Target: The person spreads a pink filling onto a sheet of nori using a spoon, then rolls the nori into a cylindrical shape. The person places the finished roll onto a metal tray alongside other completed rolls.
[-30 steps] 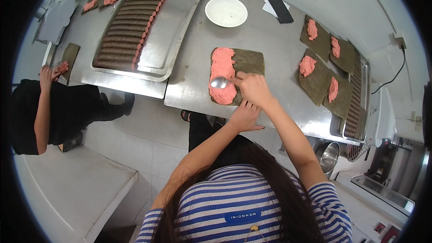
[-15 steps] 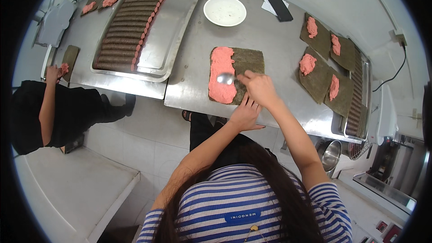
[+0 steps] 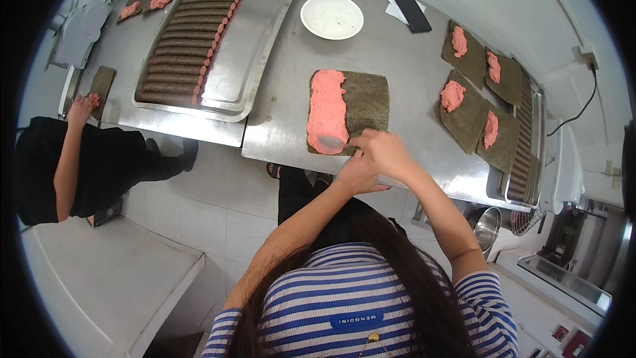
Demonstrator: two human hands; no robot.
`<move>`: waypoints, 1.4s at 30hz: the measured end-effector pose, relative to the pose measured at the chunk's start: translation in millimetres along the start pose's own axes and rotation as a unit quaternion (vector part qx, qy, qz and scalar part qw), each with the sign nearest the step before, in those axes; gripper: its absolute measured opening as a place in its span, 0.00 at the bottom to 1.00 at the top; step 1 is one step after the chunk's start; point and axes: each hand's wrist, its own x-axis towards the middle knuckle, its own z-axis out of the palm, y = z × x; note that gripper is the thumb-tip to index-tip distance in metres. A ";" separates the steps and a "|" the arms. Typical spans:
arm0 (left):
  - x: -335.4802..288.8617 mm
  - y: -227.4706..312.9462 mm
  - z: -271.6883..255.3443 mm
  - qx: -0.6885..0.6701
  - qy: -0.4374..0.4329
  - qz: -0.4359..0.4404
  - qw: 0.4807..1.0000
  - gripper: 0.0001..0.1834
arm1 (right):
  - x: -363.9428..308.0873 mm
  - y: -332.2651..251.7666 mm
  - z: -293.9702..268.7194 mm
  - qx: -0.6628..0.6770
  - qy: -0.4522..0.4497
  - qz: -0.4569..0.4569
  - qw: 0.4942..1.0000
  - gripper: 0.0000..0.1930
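Observation:
A dark green seaweed sheet (image 3: 368, 103) lies flat on the steel table in front of me, its left half covered with a thick layer of pink paste (image 3: 327, 103). My right hand (image 3: 385, 153) is closed round the handle of a metal spoon (image 3: 330, 141). The spoon's bowl rests on the paste near the sheet's front edge. My left hand (image 3: 358, 174) lies at that front edge, just below the right one, its thumb stretched out to the side. Its fingertips are partly covered by the right hand, and it holds nothing that I can see.
Left stands a metal tray (image 3: 248, 86) of seaweed rolls (image 3: 189, 33). A white bowl (image 3: 332, 17) and a black phone (image 3: 410, 10) are at the back. Several paste-topped sheets (image 3: 462, 116) lie right, beside another tray (image 3: 523, 139). A co-worker's hand (image 3: 81, 110) works far left.
My right hand has drawn the spoon toward me, from the middle of the paste down to its front edge. The left hand stays at the sheet's near edge.

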 end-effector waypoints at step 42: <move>1.1 5.9 -16.7 0.052 0.004 -0.018 0.998 0.53 | -18.5 6.8 12.1 -0.067 0.043 0.048 0.996 0.16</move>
